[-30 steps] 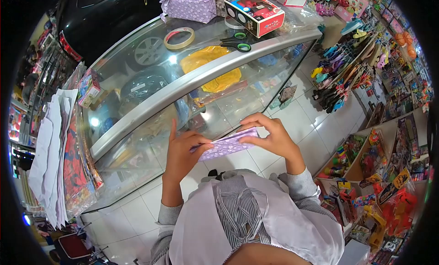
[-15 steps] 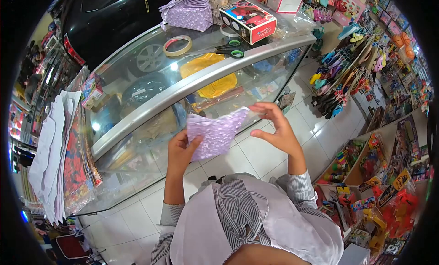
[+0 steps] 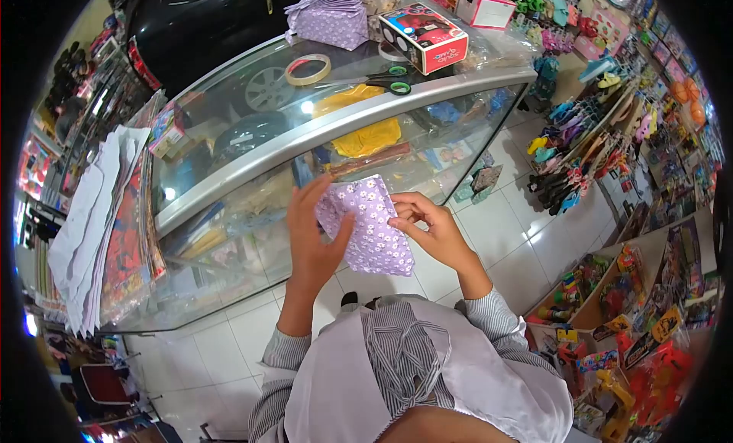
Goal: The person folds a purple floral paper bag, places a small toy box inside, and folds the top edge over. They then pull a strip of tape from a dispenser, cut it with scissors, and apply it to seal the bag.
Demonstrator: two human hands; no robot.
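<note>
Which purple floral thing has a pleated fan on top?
The wrapped package on the glass counter; the floral piece in the right hand shows none.

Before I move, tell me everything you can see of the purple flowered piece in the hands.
The purple flowered piece is lilac with scattered white blossoms and looks like thin wrapping paper, folded, its left part shaded. It is held up in the air, slightly tilted, on the person's side of the glass counter. The right hand pinches its right edge; the left hand is open at its left side, contact unclear.
</note>
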